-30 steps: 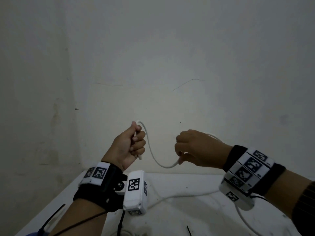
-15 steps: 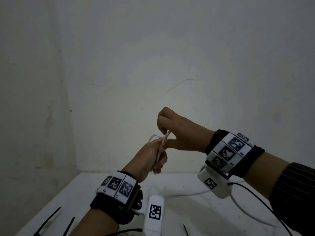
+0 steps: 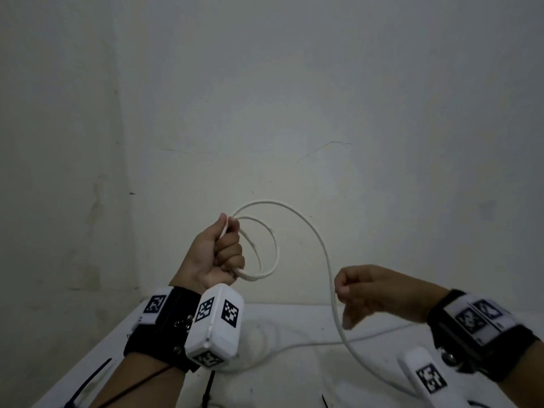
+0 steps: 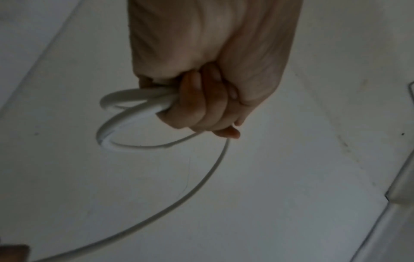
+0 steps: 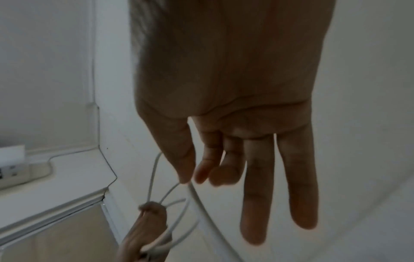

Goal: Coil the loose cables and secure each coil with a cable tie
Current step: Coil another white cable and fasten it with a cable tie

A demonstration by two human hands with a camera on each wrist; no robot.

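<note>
The desk (image 3: 265, 325) fills the 6 o'clock part of the head view. The loose run of the white cable (image 3: 325, 254) trails across it toward 3 o'clock.

We hold the coil (image 3: 266, 251) raised off the desk, at 9 o'clock from the view centre. It counts about two small loops; a wide arc runs from its top over to 3 o'clock and down.

Our left hand (image 3: 219, 254) is clenched in a fist round the gathered loops.

Our right hand (image 3: 374, 293) pinches the run lightly between thumb and first fingers; in the right wrist view the other fingers hang straight.

Black cable ties (image 3: 91, 381) lie unused at 7 o'clock.

We judge coiling early: most of the cable remains loose, and no coil is tied yet.
</note>
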